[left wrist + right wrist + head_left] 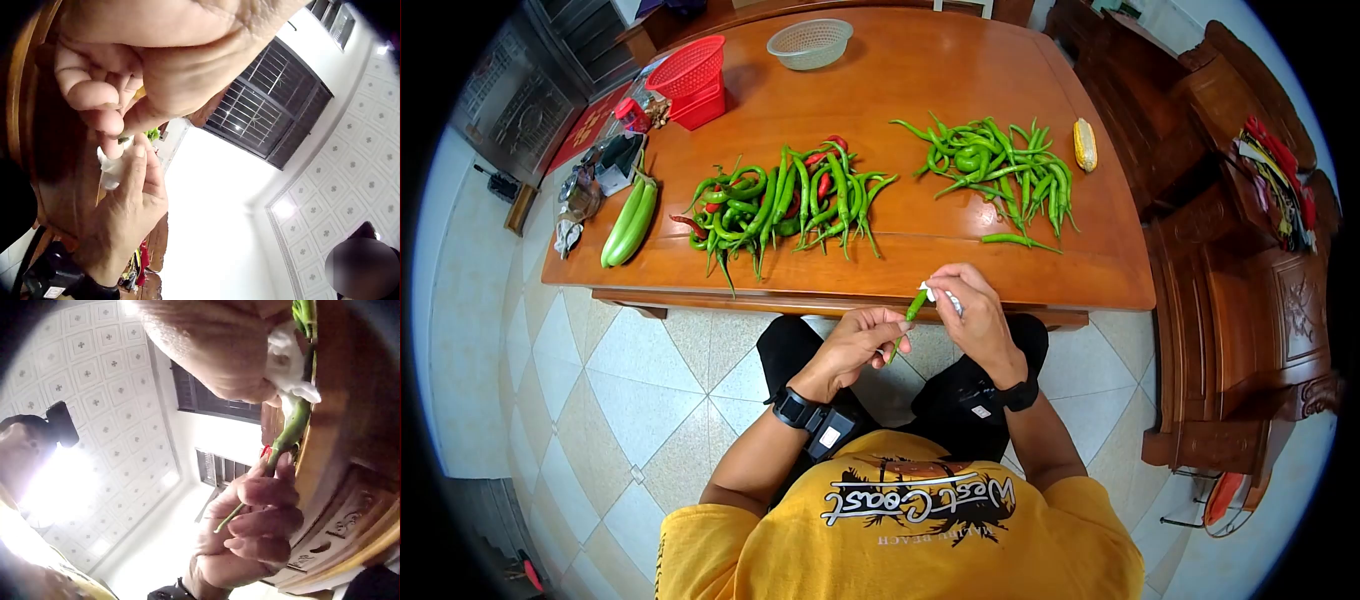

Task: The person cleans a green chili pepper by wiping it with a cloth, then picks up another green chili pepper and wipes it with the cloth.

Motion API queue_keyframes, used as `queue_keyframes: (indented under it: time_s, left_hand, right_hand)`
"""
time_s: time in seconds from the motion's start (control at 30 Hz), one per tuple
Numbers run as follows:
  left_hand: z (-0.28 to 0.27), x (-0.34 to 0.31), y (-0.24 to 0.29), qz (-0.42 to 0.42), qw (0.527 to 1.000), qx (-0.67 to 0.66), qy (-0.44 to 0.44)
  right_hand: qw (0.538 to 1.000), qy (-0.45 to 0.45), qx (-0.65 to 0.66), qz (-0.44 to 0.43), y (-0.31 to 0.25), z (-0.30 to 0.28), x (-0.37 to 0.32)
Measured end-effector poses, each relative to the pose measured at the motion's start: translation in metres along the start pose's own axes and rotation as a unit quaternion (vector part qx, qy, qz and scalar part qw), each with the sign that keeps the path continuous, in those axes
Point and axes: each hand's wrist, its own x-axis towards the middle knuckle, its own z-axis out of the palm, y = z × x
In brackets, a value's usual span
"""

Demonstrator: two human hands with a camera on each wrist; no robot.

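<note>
A single green chili pepper (916,304) is held over the lap, just off the table's front edge. My left hand (862,342) pinches it near its stem, and the thin stem pokes out past the fingers in the right wrist view. Above it, my right hand (972,312) grips a crumpled white tissue (284,365) wrapped against the pepper's other end. In the left wrist view the tissue (112,170) shows between both hands, while the pepper is mostly hidden there by fingers.
A mixed heap of green and red chilies (785,205) lies left of centre on the wooden table (870,110); a green pile (1000,165) lies right, beside a corn cob (1085,146). Eggplants (630,222), a red basket (687,80) and a pale colander (810,45) stand farther off.
</note>
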Motion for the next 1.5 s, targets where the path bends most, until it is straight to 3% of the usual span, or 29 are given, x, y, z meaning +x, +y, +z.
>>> queue_keyframes:
  time_s: [0.13,0.4,0.5,0.7,0.97,1.27,1.5]
  left_hand:
    - [0.001,0.002,-0.001,0.008,1.0,-0.002,-0.005]
    - [-0.001,0.002,-0.002,0.004,1.0,0.018,0.008]
    - [-0.002,0.003,-0.002,0.009,1.0,0.015,0.006]
    - [-0.001,0.006,-0.005,0.033,0.999,0.03,0.001]
    - [-0.003,0.002,-0.008,0.05,0.997,0.055,0.022]
    - [0.001,0.004,-0.009,0.076,0.992,0.095,0.037]
    - [0.004,-0.003,-0.006,0.085,0.986,0.131,0.056]
  right_hand:
    - [0.995,-0.065,0.079,0.001,-0.02,0.004,-0.006]
    - [0.999,0.035,-0.035,0.015,0.013,-0.005,0.002]
    - [0.999,0.024,-0.016,0.016,0.005,-0.008,0.001]
    - [0.994,-0.074,0.079,-0.015,-0.022,0.0,-0.007]
    - [0.998,0.042,-0.052,0.016,0.015,-0.016,0.003]
    - [0.996,-0.056,0.062,-0.021,-0.018,0.0,-0.006]
    - [0.999,0.027,-0.019,0.003,0.022,-0.007,0.012]
